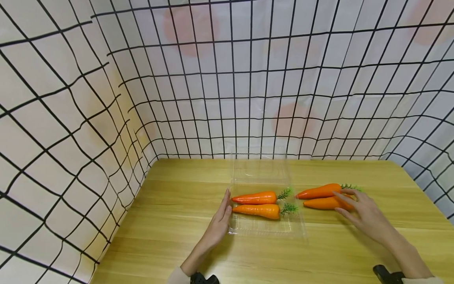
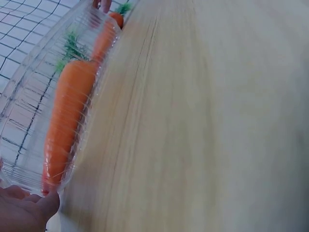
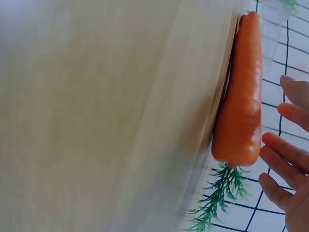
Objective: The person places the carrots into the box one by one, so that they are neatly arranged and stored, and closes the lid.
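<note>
A clear plastic clamshell box [image 1: 260, 227] lies with its lid [image 1: 260, 171] raised toward the back. Side by side inside it are a red-orange carrot [image 1: 255, 197] and a lighter orange carrot [image 1: 258, 211], tips to the left, green tops to the right. My left hand [image 1: 217, 225] rests against the box's left end, fingers extended. To the right of the box, two more carrots lie on the table, a rear one [image 1: 320, 191] and a front one [image 1: 322, 203]. Over their leafy ends hovers my right hand [image 1: 365, 215], its fingers [image 3: 285, 164] spread beside the front carrot [image 3: 241, 106].
A wooden table [image 1: 170, 221] carries everything. White walls covered by a black wire grid [image 1: 241, 73] rise behind it and along both sides. Each wrist wears a black device, such as the left one [image 1: 203, 278].
</note>
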{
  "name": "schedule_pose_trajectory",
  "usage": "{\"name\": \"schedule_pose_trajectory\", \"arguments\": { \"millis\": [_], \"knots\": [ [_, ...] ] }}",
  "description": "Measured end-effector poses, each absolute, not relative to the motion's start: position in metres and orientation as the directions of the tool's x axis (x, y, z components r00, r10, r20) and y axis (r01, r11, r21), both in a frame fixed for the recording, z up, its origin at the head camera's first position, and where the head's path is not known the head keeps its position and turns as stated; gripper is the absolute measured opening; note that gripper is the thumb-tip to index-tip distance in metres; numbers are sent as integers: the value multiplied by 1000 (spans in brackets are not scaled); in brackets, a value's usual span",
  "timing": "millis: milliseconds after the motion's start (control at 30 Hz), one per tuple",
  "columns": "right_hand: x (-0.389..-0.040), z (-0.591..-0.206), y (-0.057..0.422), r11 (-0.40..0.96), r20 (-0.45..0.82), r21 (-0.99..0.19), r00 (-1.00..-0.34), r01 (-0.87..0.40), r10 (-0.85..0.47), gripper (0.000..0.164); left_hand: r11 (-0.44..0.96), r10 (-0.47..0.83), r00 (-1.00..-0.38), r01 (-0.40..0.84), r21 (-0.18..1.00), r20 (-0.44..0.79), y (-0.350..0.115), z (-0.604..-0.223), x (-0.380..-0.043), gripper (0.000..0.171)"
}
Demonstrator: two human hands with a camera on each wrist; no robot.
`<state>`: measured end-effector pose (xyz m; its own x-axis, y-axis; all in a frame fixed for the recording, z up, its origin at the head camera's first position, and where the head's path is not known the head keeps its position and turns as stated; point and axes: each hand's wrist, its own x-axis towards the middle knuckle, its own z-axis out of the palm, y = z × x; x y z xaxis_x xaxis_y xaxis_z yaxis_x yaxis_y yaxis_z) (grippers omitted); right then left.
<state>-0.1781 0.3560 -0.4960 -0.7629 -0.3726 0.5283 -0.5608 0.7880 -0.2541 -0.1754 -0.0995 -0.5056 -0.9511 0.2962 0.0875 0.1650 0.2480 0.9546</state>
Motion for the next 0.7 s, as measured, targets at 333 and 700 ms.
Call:
{"name": "schedule_pose_trajectory", "arguments": {
  "millis": [333, 700],
  "knots": [
    [-185, -499, 362, 783, 517, -254, -764, -567, -386, 52, 250, 297, -951, 162, 955, 83, -99, -508, -176, 58],
    [-196, -501, 369, 774, 557, -170, -708, -610, -435, 52, 244, 300, -950, 160, 957, 83, -100, -508, -177, 58]
  ]
}}
